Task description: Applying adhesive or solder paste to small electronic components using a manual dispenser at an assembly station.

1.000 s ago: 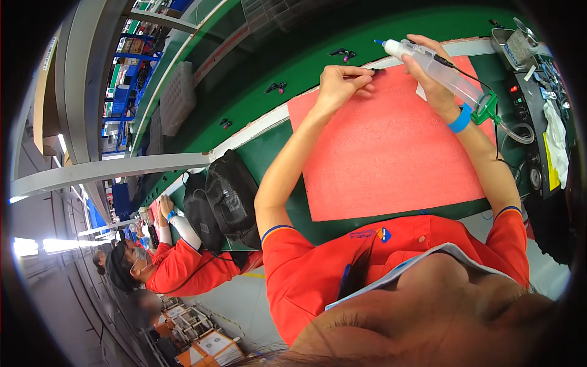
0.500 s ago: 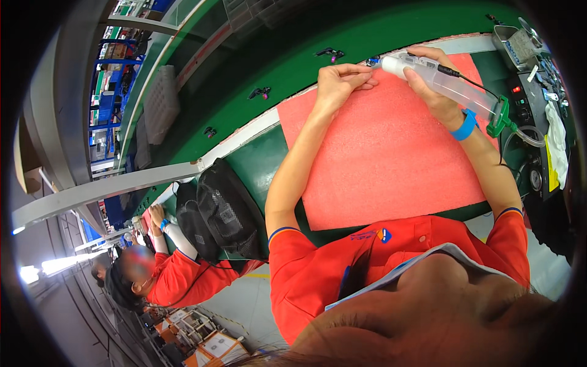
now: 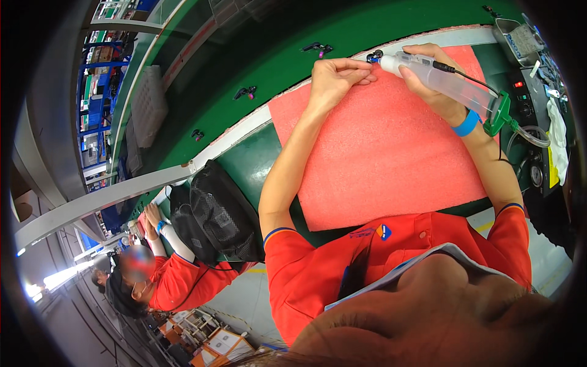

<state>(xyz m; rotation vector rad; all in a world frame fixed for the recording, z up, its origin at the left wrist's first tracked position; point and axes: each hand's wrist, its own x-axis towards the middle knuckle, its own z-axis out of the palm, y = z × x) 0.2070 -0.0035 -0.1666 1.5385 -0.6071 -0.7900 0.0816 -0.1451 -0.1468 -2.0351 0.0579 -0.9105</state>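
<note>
My right hand (image 3: 448,109) is wrapped round a translucent dispensing syringe (image 3: 458,89), which has a white front end and a green cap (image 3: 498,114) with a hose at its rear. The syringe lies tilted, its front end pointing left toward a small dark part (image 3: 374,56) with a bit of blue. At that part, the closed fingertips of my left hand (image 3: 335,81) meet the tip of the syringe. Exactly how the fingers grip the part is too small to see. Both hands are over the far edge of a pink foam mat (image 3: 385,153).
Several small dark parts, such as one (image 3: 246,92), lie along a green belt (image 3: 275,58) beyond the white rail. A metal tray (image 3: 515,43) and a black control box (image 3: 529,104) stand at right. A black mesh bag (image 3: 220,211) sits left; a co-worker (image 3: 189,284) works beyond it.
The view has shifted slightly, and the parts on the belt appear further left. Both hands keep nearly the same pose; the dark part at the syringe tip shows more above the left fingertips.
</note>
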